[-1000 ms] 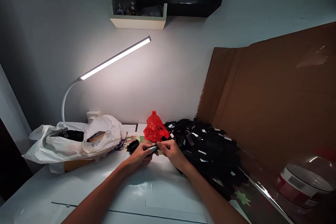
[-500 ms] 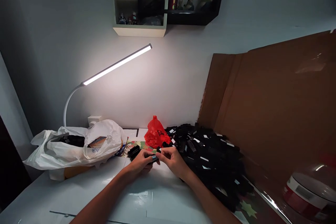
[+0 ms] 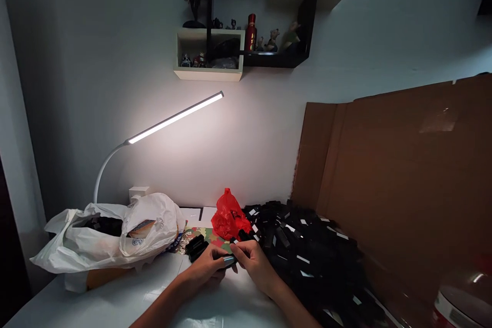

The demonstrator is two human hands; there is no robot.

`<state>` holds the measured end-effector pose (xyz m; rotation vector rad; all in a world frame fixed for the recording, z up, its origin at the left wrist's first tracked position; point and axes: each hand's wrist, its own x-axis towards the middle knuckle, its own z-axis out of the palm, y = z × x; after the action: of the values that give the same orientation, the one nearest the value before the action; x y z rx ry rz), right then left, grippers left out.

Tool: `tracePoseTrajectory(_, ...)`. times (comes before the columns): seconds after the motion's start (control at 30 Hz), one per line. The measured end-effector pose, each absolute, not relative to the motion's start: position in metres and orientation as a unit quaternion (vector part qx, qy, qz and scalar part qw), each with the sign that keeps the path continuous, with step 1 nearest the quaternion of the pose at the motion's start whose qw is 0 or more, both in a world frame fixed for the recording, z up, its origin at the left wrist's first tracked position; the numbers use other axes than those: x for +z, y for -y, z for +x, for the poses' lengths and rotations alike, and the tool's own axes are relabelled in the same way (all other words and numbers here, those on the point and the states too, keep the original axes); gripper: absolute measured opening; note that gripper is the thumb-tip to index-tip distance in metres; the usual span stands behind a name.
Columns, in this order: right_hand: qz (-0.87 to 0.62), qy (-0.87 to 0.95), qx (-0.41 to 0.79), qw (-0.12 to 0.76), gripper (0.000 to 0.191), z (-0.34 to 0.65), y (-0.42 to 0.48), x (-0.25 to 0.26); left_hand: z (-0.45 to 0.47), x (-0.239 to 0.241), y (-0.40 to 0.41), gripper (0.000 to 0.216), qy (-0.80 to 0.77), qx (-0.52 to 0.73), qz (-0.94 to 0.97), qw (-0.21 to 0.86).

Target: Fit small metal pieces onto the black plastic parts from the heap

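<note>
My left hand (image 3: pixel 207 268) and my right hand (image 3: pixel 253 264) meet over the white desk (image 3: pixel 126 297), both closed. The left hand's fingers grip a small silvery cylinder (image 3: pixel 229 261). The right hand pinches a small black part (image 3: pixel 234 244) at the end of that cylinder. To the right of my hands spreads a big heap of black clip-like parts (image 3: pixel 307 256) with white labels. One loose black part (image 3: pixel 195 247) lies just left of my left hand.
A red plastic bag (image 3: pixel 229 213) sits behind my hands. A white plastic bag (image 3: pixel 111 236) holding dark parts lies at the left. A lit desk lamp (image 3: pixel 172 119) arches overhead. Brown cardboard (image 3: pixel 395 174) walls the right side. Wall shelves (image 3: pixel 230 51) carry figurines.
The camera has tilted upward, so my hands and the desk sit lower in the picture and more of the shelves shows. My hands stay together on the cylinder.
</note>
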<state>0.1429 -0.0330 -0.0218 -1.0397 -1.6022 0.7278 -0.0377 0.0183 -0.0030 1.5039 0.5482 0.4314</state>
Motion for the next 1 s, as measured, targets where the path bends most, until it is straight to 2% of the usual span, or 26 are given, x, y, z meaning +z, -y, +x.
tracePoseTrajectory(0.47,-0.478,0.702,0.186,0.495,0.076,0.136,0.024,-0.029,-0.037,-0.005,-0.017,0.066,-0.265,0.224,0.667,0.66)
tracePoseTrajectory(0.8,-0.48,0.692,0.163,0.514,0.073,0.135,0.022,-0.036,-0.035,-0.026,-0.032,0.066,-0.268,0.234,0.678,0.643)
tracePoseTrajectory(1.0,-0.5,0.704,0.131,0.487,0.071,0.138,0.019,-0.035,-0.031,-0.034,-0.041,0.072,-0.241,0.263,0.708,0.61)
